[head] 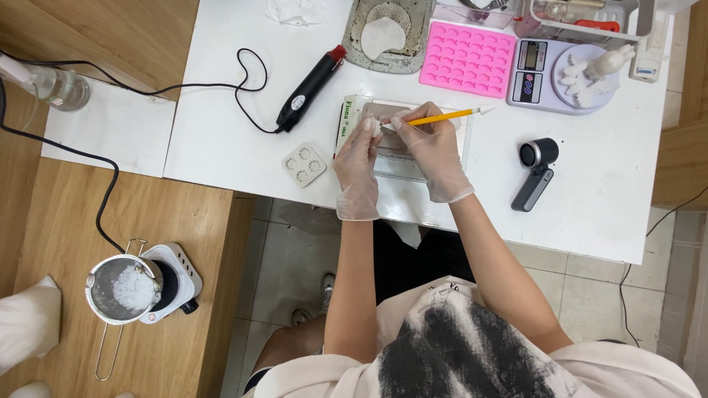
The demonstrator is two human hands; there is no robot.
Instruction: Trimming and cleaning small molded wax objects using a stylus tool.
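From my remote seat I look straight down on a white table [221, 140] where both gloved hands meet over a flat tray [402, 158]. The left hand [357, 158] has its fingertips pinched shut on a small white piece [375, 125], holding it just above the tray beside a beige mould [383, 114]. The right hand [434, 147] is closed around a yellow-handled tool [442, 116] in a pen-like hold, its working end touching the white piece and its pale far tip pointing to the right. To the left of the hands lies a black heat gun [310, 88] with a red nozzle, its cord looping across the table, and a small pale mould with round cavities [304, 163] sits near it. Behind the tray I see a pink silicone mould [467, 59], a digital scale [549, 74] carrying white figurines, and a grey dish with a white slab in it [387, 33]. A black handheld device [537, 171] lies to the right (I cannot tell what kind). On the lower wooden surface a metal pot [124, 289] of white flakes stands on a small hotplate [175, 276].
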